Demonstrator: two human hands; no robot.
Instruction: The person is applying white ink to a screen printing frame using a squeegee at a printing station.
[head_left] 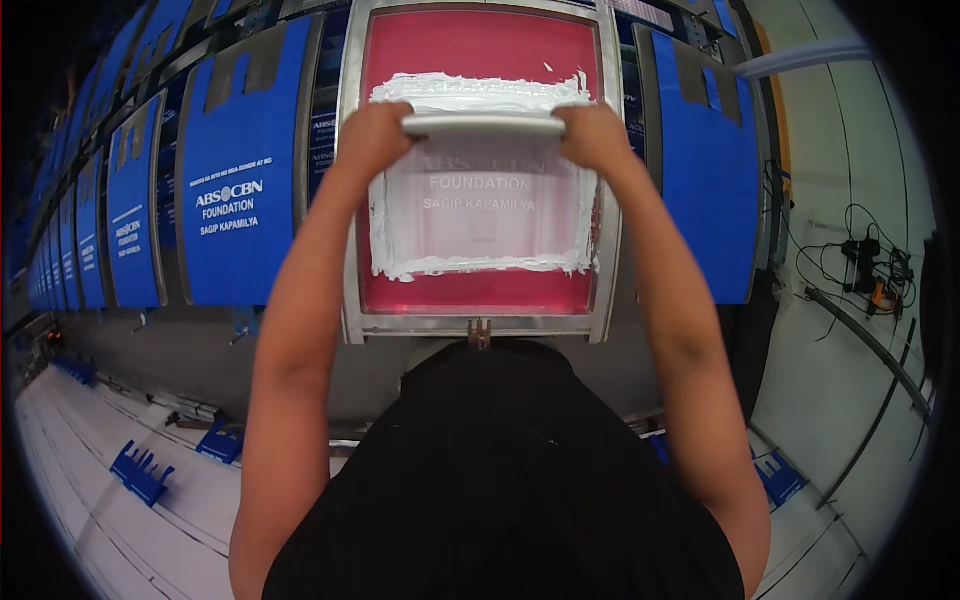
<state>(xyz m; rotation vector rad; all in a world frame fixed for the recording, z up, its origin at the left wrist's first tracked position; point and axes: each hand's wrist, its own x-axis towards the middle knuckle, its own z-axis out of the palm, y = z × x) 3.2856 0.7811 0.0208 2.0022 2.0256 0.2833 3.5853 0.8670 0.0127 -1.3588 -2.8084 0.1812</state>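
Note:
My left hand (375, 135) and my right hand (592, 135) grip opposite ends of a long pale squeegee (485, 126), held level across a screen-printing frame (350, 250) with a metal rim. The frame's pink screen (480, 45) shows thick white ink (480, 90) in a rough rectangle, heaped along the edges, with a thinly coated middle bearing lettering. The squeegee lies just below the upper band of ink; whether its blade touches the mesh I cannot tell. A small clamp (479, 332) sits at the frame's near edge.
Blue sheets with white printing (235, 260) lie on boards in a row to the left; another blue sheet (700, 230) lies at the right. Tangled black cables with an orange item (882, 298) and a long tube (855, 350) are on the right-hand floor. Blue cut pieces (140, 480) lie lower down.

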